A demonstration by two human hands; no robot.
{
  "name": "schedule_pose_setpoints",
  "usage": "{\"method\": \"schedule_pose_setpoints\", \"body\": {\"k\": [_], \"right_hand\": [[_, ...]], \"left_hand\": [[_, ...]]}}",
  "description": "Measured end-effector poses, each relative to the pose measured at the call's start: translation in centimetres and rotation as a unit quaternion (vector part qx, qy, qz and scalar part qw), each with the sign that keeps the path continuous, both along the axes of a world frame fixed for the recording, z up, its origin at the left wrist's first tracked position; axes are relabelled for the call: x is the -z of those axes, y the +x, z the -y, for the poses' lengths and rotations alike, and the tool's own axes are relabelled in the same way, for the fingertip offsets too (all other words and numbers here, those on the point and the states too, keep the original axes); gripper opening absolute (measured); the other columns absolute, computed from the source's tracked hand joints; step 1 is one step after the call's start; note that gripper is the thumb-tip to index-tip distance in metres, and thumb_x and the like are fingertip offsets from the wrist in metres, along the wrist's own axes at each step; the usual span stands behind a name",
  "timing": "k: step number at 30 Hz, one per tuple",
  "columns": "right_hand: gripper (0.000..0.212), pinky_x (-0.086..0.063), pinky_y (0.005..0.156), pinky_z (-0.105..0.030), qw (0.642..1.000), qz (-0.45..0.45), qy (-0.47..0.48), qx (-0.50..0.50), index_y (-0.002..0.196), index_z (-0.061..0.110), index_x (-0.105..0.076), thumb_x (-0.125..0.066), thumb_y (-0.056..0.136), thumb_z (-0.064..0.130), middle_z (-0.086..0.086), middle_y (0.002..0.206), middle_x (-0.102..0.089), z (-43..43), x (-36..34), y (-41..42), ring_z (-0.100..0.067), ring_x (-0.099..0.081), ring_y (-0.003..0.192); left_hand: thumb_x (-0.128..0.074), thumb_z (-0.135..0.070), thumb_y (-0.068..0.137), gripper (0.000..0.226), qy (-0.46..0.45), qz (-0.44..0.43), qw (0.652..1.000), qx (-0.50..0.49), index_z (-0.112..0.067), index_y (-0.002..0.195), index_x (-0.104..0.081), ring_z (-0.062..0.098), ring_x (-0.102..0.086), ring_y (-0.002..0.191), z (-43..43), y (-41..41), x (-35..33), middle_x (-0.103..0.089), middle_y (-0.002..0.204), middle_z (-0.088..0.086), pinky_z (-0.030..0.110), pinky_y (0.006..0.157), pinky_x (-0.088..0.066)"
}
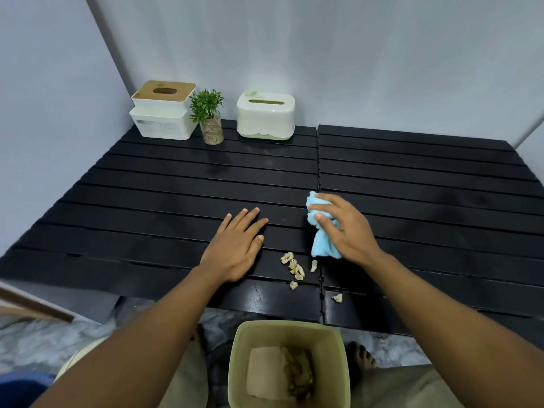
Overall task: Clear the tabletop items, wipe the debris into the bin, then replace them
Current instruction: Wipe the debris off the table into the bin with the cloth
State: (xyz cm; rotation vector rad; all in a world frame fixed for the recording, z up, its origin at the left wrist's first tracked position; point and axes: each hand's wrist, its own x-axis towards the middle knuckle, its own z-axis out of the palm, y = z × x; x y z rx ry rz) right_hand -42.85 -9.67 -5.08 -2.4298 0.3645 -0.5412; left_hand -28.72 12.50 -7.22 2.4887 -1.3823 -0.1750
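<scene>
I've got both hands over the black slatted table (147,225) right now. My left hand (235,245) lies flat on the slats, palm down, fingers straight and a little spread, holding nothing. My right hand (344,228) sits just to its right, fingers curled round a bunched light-blue cloth (322,248); the cloth's loose end hangs below the hand and touches the tabletop.

There's the debris: a small cluster of pale crumbs (294,267) on the near part of the table, between my two hands and just near-left of the cloth's tail. One crumb (313,265) lies right below the cloth, and another stray bit (338,298) sits further right, on the last slat by the near edge.

Straight below that edge stands the green bin (239,343), on the floor between my legs, mouth open upward, with paper and brownish scraps inside it. A bare foot (363,357) shows just right of the bin.

Far left corner, against the wall: a white tissue box with a wooden lid (162,110), a small green plant in a clear pot of pebbles (207,116) beside it, then a white-and-green wipes box (265,116) to the right. All three stand upright on the table, well apart from the crumbs.
</scene>
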Motion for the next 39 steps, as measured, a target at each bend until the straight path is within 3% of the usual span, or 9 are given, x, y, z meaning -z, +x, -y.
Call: {"method": "schedule_pose_setpoints", "body": {"k": [5, 12, 21, 25, 29, 31, 33, 36, 39], "right_hand": [[0.032, -0.033, 0.110, -0.037, 0.980, -0.141, -0.113, -0.077, 0.124, 0.033, -0.060, -0.045, 0.097, 0.042, 0.012, 0.146, -0.043, -0.9, 0.5, 3.0, -0.012, -0.034, 0.137], [0.029, -0.036, 0.104, -0.030, 0.963, -0.110, -0.107, -0.223, 0.117, 0.030, -0.064, -0.044, 0.097, 0.041, 0.013, 0.143, -0.047, -6.2, 0.4, -0.8, -0.009, -0.038, 0.134], [0.034, -0.043, 0.099, -0.032, 0.992, -0.028, -0.108, -0.054, 0.113, 0.031, -0.066, -0.043, 0.093, 0.045, 0.010, 0.133, -0.056, -0.1, -1.8, -1.4, -0.012, -0.049, 0.123], [0.028, -0.039, 0.097, -0.034, 0.979, -0.151, -0.137, 0.016, 0.118, 0.030, -0.063, -0.047, 0.096, 0.036, 0.008, 0.140, -0.051, 4.8, -1.5, -2.8, -0.018, -0.046, 0.127], [0.059, -0.022, 0.115, -0.040, 0.981, -0.173, -0.076, -0.031, 0.141, 0.034, -0.039, -0.041, 0.085, 0.052, 0.008, 0.158, -0.020, 3.8, 0.3, -5.2, -0.020, -0.015, 0.146], [0.071, -0.015, 0.116, -0.040, 0.978, -0.184, -0.077, -0.061, 0.144, 0.037, -0.030, -0.041, 0.075, 0.049, 0.008, 0.160, -0.006, 3.2, 0.0, -6.1, -0.022, -0.003, 0.148], [0.068, -0.021, 0.116, -0.043, 0.969, -0.216, -0.095, -0.078, 0.142, 0.039, -0.032, -0.045, 0.076, 0.049, 0.007, 0.160, -0.005, 3.5, -1.3, -6.4, -0.025, -0.011, 0.145], [0.072, -0.031, 0.108, -0.041, 0.941, -0.260, -0.191, -0.098, 0.144, 0.046, -0.026, -0.047, 0.080, 0.073, 0.008, 0.159, -0.012, 4.8, -2.7, -6.8, -0.025, -0.032, 0.128], [0.091, -0.019, 0.115, -0.044, 0.928, -0.228, -0.269, -0.121, 0.147, 0.043, -0.021, -0.042, 0.070, 0.087, 0.007, 0.161, -0.006, 5.9, -2.0, -7.4, -0.028, -0.017, 0.140]], "left_hand": [[-0.005, -0.049, 0.090, 0.065, -0.006, 0.001, 1.000, -0.003, -0.030, 0.149, -0.027, 0.010, -0.005, 0.147, 0.1, 0.0, 0.0, -0.014, 0.160, -0.008, 0.034, 0.120, 0.003], [-0.016, -0.037, 0.095, 0.056, -0.019, -0.008, 1.000, -0.005, -0.027, 0.148, -0.030, 0.011, -0.007, 0.147, 0.0, 0.0, 0.1, -0.017, 0.160, -0.006, 0.033, 0.120, 0.003], [-0.017, -0.035, 0.094, 0.055, -0.023, -0.007, 1.000, -0.009, -0.028, 0.147, -0.032, 0.011, -0.008, 0.147, 0.0, 0.0, 0.1, -0.019, 0.159, -0.007, 0.032, 0.120, 0.003], [-0.017, -0.035, 0.094, 0.055, -0.027, -0.006, 1.000, -0.007, -0.029, 0.146, -0.032, 0.011, -0.009, 0.147, 0.0, 0.2, 0.2, -0.020, 0.159, -0.007, 0.031, 0.119, 0.003], [-0.018, -0.034, 0.094, 0.055, -0.030, -0.005, 1.000, -0.007, -0.028, 0.146, -0.034, 0.012, -0.010, 0.147, 0.1, 0.2, 0.2, -0.021, 0.159, -0.006, 0.032, 0.119, 0.002], [-0.018, -0.034, 0.094, 0.055, -0.031, -0.006, 0.999, -0.006, -0.028, 0.146, -0.033, 0.012, -0.009, 0.147, 0.0, 0.2, 0.2, -0.020, 0.159, -0.006, 0.032, 0.120, 0.002], [-0.018, -0.034, 0.094, 0.055, -0.031, -0.008, 0.999, -0.004, -0.028, 0.146, -0.033, 0.011, -0.009, 0.147, 0.0, 0.2, 0.3, -0.020, 0.159, -0.006, 0.033, 0.120, 0.001], [-0.018, -0.034, 0.094, 0.055, -0.029, -0.006, 1.000, -0.006, -0.028, 0.147, -0.033, 0.011, -0.009, 0.147, 0.0, 0.1, 0.2, -0.020, 0.159, -0.007, 0.033, 0.120, 0.002], [-0.017, -0.036, 0.093, 0.057, -0.026, -0.004, 1.000, -0.007, -0.029, 0.147, -0.032, 0.010, -0.008, 0.147, 0.0, 0.1, 0.2, -0.019, 0.159, -0.008, 0.032, 0.119, 0.003]]}}
